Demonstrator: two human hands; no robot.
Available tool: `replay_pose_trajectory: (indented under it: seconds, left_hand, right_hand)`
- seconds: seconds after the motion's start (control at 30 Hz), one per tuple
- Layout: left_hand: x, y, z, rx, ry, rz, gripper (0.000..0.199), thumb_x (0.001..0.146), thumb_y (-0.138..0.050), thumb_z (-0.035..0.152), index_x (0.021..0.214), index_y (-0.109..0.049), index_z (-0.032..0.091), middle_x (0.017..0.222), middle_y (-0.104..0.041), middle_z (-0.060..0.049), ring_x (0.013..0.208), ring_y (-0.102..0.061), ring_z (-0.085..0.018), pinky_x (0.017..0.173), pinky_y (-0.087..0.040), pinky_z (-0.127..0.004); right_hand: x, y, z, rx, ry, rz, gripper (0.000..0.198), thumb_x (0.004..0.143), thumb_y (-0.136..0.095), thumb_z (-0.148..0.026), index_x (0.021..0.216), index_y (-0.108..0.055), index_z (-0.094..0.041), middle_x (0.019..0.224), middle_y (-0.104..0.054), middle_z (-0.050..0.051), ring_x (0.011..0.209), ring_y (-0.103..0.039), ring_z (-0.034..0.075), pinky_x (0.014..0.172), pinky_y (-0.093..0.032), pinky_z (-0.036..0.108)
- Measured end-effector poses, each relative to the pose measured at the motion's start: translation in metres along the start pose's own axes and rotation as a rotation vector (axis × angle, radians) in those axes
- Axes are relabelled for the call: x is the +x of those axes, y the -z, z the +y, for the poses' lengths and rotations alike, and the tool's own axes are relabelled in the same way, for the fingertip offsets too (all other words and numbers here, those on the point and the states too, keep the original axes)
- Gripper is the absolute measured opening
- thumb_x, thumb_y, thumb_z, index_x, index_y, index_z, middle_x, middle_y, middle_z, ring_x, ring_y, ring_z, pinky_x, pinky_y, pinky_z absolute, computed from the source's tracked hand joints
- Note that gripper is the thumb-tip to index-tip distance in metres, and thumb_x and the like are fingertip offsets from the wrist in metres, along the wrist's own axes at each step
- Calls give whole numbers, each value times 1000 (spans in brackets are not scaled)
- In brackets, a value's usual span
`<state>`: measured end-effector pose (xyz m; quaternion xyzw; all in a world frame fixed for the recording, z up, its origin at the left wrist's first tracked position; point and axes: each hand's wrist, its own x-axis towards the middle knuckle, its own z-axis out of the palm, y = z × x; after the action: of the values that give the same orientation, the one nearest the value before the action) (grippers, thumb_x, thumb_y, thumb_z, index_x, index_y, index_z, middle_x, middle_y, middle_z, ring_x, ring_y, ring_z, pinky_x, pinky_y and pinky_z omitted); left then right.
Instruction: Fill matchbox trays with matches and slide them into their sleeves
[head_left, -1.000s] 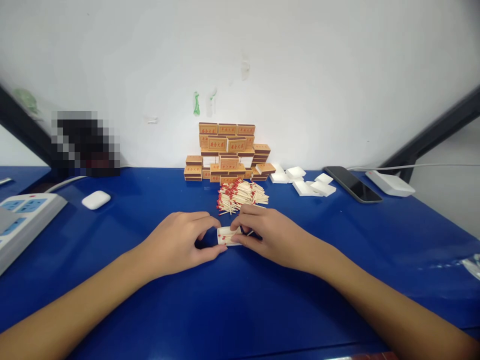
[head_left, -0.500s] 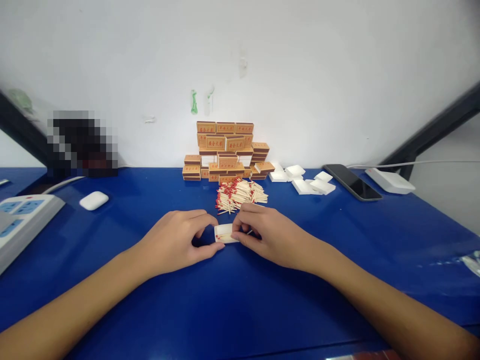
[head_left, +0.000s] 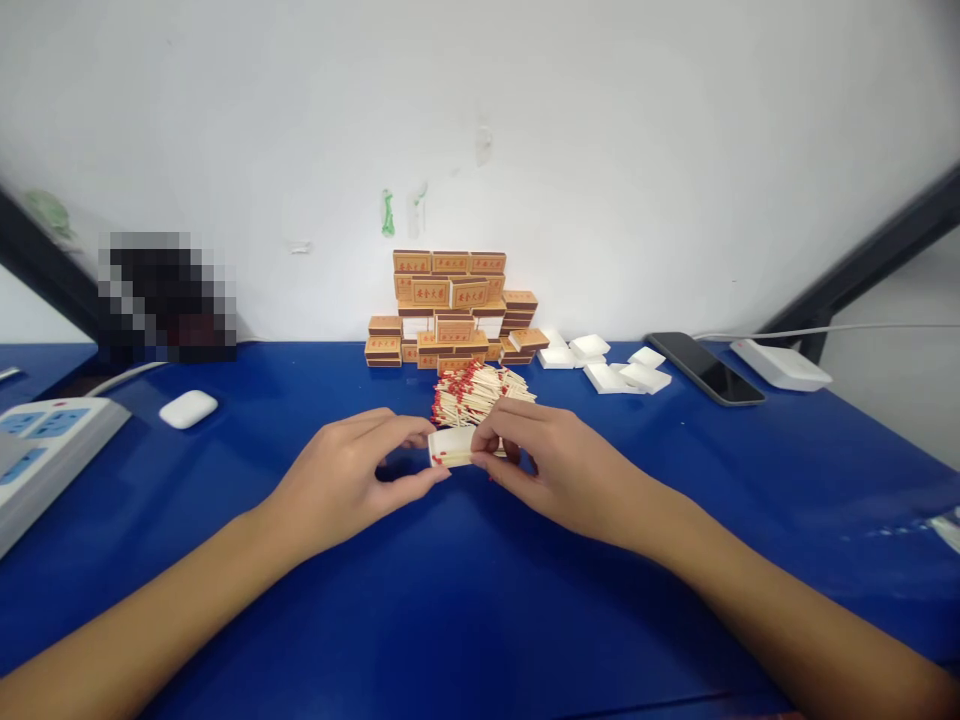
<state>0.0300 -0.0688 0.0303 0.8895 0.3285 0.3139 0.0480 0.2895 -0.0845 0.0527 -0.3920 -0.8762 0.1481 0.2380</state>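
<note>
A white inner matchbox tray (head_left: 453, 440) is held near the middle of the table, its left end between the thumb and fingers of my left hand (head_left: 367, 465). A few red-headed matches (head_left: 454, 460) lie along its near side. Over the right end of the tray, my right hand (head_left: 525, 450) has thumb and fingertips pinched together. A red match head pokes out just under those fingers; most of that match is hidden. Right behind the tray is a loose heap of matches (head_left: 476, 395).
Behind the heap rises a stack of orange matchboxes (head_left: 450, 290) against the wall. Spare white trays (head_left: 626, 375), a phone (head_left: 705, 368) and a white box (head_left: 780, 365) sit right. A white earbud case (head_left: 188, 409) and a power strip (head_left: 67, 450) are left.
The tray has come up slightly toward the heap and tilts a little. My right hand has shifted slightly right, and a red match head now shows beneath its fingers.
</note>
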Motion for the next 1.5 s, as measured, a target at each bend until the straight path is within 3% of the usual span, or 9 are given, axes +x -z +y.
replay_pose_trajectory:
  seconds: [0.33, 0.57, 0.83, 1.03, 1.23, 1.5]
  left_hand:
    - [-1, -2, -3, 5, -12, 72, 30, 92, -77, 38, 114, -71, 18, 103, -79, -4, 74, -70, -13, 66, -59, -23]
    - [0, -2, 1, -16, 19, 72, 30, 93, -76, 40, 115, -70, 20, 104, -81, -3, 76, -73, -14, 65, -61, -23]
    - [-2, -3, -4, 15, -21, 86, 33, 92, -77, 39, 118, -69, 19, 103, -80, -2, 75, -72, -13, 66, -60, -24]
    - [-1, -2, -2, 49, -89, 66, 32, 94, -75, 38, 118, -68, 18, 105, -80, -4, 78, -73, -15, 69, -60, -27]
    - [-1, -3, 0, 44, -115, 19, 27, 96, -72, 36, 115, -68, 17, 102, -80, -4, 80, -75, -16, 68, -60, -27]
    - [0, -3, 1, 45, -121, 29, 27, 96, -73, 37, 114, -70, 17, 102, -80, -5, 77, -73, -16, 66, -59, -27]
  right_hand:
    - [0, 0, 2, 2, -5, 72, 8, 103, -57, -18, 97, -61, -19, 95, -65, 5, 80, -58, 16, 71, -44, 29]
    - [2, -1, -1, 154, -78, 126, 11, 101, -60, -17, 92, -62, -20, 89, -64, 1, 76, -56, 14, 68, -43, 27]
    - [1, -2, 2, 90, -19, 126, 10, 103, -57, -19, 101, -67, -20, 94, -61, 3, 76, -56, 14, 69, -44, 28]
    - [0, 0, -1, 30, -23, 38, 10, 100, -66, -26, 98, -72, -19, 92, -62, 4, 79, -58, 16, 69, -44, 29]
    - [0, -4, -1, -3, 6, -60, 11, 97, -62, -13, 93, -71, -16, 91, -63, 4, 76, -58, 14, 69, -44, 27]
    - [0, -7, 0, -34, 7, -47, 7, 94, -65, -10, 92, -64, -16, 93, -60, 3, 75, -56, 14, 67, -45, 26]
